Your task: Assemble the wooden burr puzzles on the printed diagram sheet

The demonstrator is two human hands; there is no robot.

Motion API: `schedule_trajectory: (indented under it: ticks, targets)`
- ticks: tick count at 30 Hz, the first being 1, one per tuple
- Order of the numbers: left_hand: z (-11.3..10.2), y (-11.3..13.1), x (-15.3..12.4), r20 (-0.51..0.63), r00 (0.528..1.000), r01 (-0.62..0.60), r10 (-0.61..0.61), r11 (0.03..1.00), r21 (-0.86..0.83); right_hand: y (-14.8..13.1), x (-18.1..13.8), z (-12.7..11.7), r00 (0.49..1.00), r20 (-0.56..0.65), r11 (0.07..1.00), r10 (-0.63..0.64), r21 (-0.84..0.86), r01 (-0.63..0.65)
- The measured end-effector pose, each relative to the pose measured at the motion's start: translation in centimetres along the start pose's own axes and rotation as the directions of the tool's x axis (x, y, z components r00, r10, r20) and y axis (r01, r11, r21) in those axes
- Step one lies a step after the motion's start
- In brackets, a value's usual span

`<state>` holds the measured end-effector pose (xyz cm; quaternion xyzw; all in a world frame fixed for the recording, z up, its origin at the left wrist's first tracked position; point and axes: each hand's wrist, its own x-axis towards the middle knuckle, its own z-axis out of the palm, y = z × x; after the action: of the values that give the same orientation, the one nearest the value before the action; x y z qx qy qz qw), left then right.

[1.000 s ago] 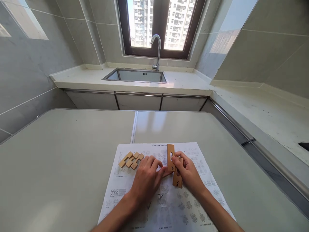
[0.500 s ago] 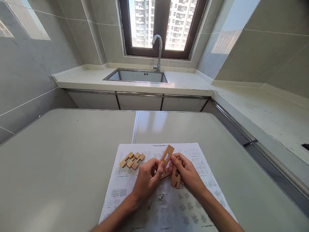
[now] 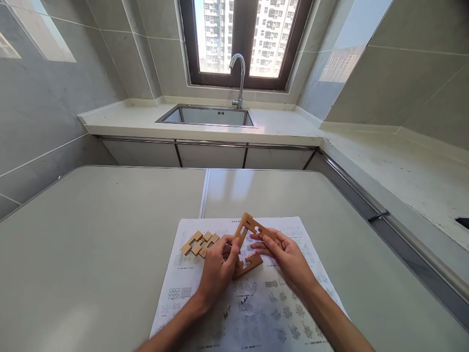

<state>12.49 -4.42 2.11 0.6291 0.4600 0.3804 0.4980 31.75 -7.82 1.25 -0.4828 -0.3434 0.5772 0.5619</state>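
Observation:
My left hand point(image 3: 217, 270) is closed around a slotted wooden puzzle bar point(image 3: 241, 235) that stands tilted above the printed instruction sheet point(image 3: 256, 313). My right hand point(image 3: 284, 254) pinches a second wooden bar point(image 3: 261, 228), which meets the first at their top ends. A third wooden bar point(image 3: 250, 266) with notches lies flat on the sheet between my hands, under my left fingertips. A cluster of several interlocked wooden pieces point(image 3: 199, 243) rests on the sheet just left of my left hand.
The sheet lies on a pale grey table point(image 3: 91, 244) with a seam down its middle. Beyond it a counter holds a steel sink point(image 3: 207, 115) and a tap point(image 3: 239, 78) below a window. Another counter point(image 3: 403, 181) runs along the right.
Both hands turned their bars: the left one tipped to lean right, and the right one rose off the sheet to meet it at the top. The third bar now shows on the sheet.

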Motion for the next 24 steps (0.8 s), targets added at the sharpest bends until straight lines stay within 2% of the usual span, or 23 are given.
schedule_trajectory:
  ticks: [3, 6, 10, 14, 16, 20, 24]
  targets:
    - [-0.3, -0.1, 0.2, -0.035, 0.999, -0.035, 0.036, 0.999, 0.032, -0.1, -0.2, 0.4, 0.996, 0.085, 0.998, 0.005, -0.064, 0.0]
    - [-0.7, -0.2, 0.3, -0.069, 0.993, -0.082, 0.093, 0.986, 0.143, 0.0, -0.5, 0.7, 0.988, 0.152, 0.994, -0.001, -0.104, 0.017]
    - [-1.2, -0.7, 0.6, -0.048, 0.972, -0.206, 0.231, 0.93, 0.305, 0.2, -0.6, 0.8, 0.981, 0.192, 0.991, -0.011, -0.131, 0.037]
    - [-1.9, -1.0, 1.0, 0.021, 0.889, -0.403, 0.458, 0.759, 0.512, 0.4, -0.5, 0.7, 0.986, 0.167, 0.986, -0.018, -0.162, 0.045]
    - [-2.4, -0.9, 1.2, 0.075, 0.847, -0.466, 0.526, 0.667, 0.581, 0.5, -0.5, 0.7, 0.986, 0.163, 0.982, -0.019, -0.183, 0.049]
    - [-2.9, -0.7, 1.3, 0.189, 0.806, -0.524, 0.561, 0.526, 0.67, 0.8, -0.5, 0.6, 0.985, 0.174, 0.978, -0.008, -0.203, 0.044]
    - [-2.7, -1.0, 1.1, 0.273, 0.785, -0.563, 0.557, 0.455, 0.69, 0.9, -0.5, 0.7, 0.982, 0.187, 0.978, -0.002, -0.207, 0.041]
